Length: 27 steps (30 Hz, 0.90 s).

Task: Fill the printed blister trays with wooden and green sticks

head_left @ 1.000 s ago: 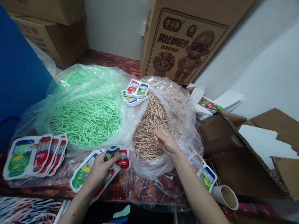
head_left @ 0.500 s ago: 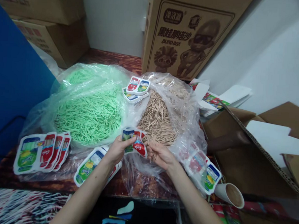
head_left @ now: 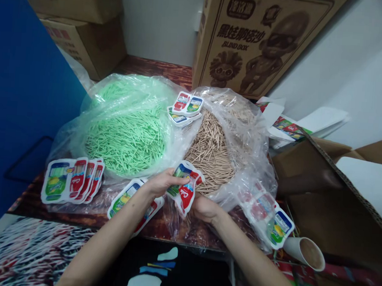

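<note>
My left hand [head_left: 163, 181] grips a printed Sprite and Cola packet [head_left: 187, 195] by its edge, thumb on the front. Close against the packet's lower right side is my right hand [head_left: 205, 207], curled, its fingertips hidden behind it; thin brown sticks showed in these fingers a moment ago. Just beyond the hands lies an open clear bag of brown sticks [head_left: 210, 150]. To its left, another clear bag spills over with light green sticks [head_left: 126, 141]. Under my left forearm lies a further packet [head_left: 124, 198], partly covered.
Overlapping packets [head_left: 74, 181] fan out at the left. More packets [head_left: 185, 109] rest between the bags, and one [head_left: 281, 228] lies at the right by a paper cup [head_left: 304, 252]. An open carton [head_left: 308, 184] stands right, a Blind Box carton [head_left: 248, 47] behind.
The packet has turned more upright and dropped slightly toward me. My right hand has moved lower, its fingers now behind the packet. The whole view has shifted a little.
</note>
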Available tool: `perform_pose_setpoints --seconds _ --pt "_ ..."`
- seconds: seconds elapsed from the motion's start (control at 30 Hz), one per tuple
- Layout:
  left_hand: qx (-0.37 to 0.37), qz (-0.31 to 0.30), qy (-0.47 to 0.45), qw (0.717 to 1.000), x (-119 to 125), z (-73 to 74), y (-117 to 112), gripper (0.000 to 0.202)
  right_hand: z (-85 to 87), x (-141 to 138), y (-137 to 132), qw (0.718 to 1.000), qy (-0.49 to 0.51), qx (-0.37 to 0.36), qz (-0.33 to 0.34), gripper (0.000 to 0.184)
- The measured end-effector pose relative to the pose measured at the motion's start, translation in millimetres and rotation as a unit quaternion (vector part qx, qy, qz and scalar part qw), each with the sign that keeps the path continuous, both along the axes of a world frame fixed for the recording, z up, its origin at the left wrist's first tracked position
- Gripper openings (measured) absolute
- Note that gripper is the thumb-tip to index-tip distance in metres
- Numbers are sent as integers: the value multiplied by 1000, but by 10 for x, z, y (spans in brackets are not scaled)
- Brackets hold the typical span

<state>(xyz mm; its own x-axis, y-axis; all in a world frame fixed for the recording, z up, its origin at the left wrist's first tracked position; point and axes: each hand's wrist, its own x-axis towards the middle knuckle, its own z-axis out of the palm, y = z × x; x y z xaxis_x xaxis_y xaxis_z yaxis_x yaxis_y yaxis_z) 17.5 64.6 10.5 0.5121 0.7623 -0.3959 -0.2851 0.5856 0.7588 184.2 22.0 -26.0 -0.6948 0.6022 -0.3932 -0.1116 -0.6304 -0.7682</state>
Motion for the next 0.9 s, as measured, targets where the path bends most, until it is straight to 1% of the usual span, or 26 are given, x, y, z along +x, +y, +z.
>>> perform_pose_setpoints --seconds 0.03,0.1,0.17,0.2,0.27,0.37,0.47,0.57,0.63,0.7,0.8,0.9 --pt "7 37 -6 999 -67 28 -16 20 17 -38 -28 1000 -5 21 -22 26" --pt "29 126 -29 991 -225 79 -51 24 54 -105 -102 992 -32 100 -75 24" --pt "43 197 -43 979 -382 108 -97 29 69 -154 -197 969 -86 206 -107 18" --pt "42 219 -43 974 -449 110 -126 31 60 -173 -248 953 -119 254 -113 16" --pt "29 238 -33 970 -546 90 -192 33 5 -201 -345 922 -178 325 -114 14" --pt "4 241 -24 970 -604 37 -294 31 -124 -222 -457 888 -229 382 -112 13" --pt "-7 243 -28 969 -606 -2 -369 29 -228 -224 -532 875 -233 408 -118 13" --pt "-15 249 -19 968 -597 -28 -405 30 -276 -222 -585 875 -225 409 -129 16" --pt "-21 256 -13 966 -595 -51 -416 31 -271 -223 -601 877 -226 401 -137 18" --pt "-25 266 -14 964 -598 -78 -425 31 -231 -222 -589 883 -225 386 -147 20" --pt "-30 277 -5 960 -610 -109 -452 28 -101 -205 -512 890 -215 367 -165 21" --pt "-17 278 43 959 -620 -107 -502 24 64 -170 -379 886 -197 376 -186 21"
